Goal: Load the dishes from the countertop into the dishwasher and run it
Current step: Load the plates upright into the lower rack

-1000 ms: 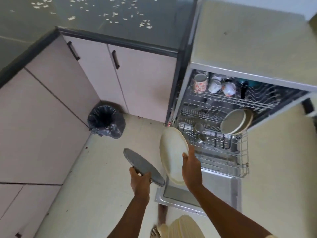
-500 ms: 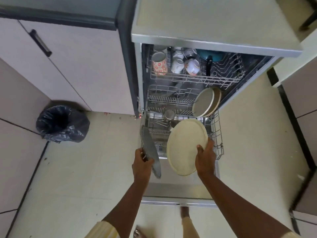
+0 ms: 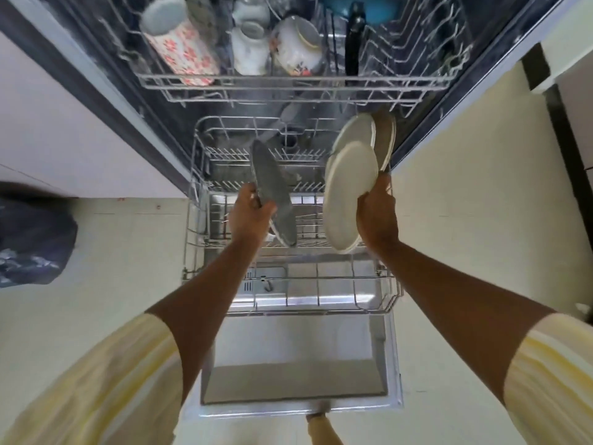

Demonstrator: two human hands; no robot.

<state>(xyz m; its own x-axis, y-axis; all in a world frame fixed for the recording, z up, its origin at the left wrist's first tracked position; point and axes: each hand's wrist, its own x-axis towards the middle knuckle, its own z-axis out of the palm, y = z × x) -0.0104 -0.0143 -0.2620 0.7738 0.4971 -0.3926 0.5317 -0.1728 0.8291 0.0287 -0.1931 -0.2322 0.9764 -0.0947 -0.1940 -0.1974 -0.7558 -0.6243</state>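
Here I hold two plates edge-on over the pulled-out lower rack [image 3: 290,281] — on edge so each can drop between the tines. My left hand [image 3: 248,211] has its fingers clamped on the grey plate [image 3: 272,191]; my right hand [image 3: 377,216] grips the cream plate [image 3: 348,194], just beside two plates already racked [image 3: 362,133]. Mugs [image 3: 183,56] sit above — door down.

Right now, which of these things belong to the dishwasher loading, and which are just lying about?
Part of the job:
left hand holding grey plate
right hand holding cream plate
lower rack
upper rack, with floral mug
racked plates

Just lying about:
black bin bag
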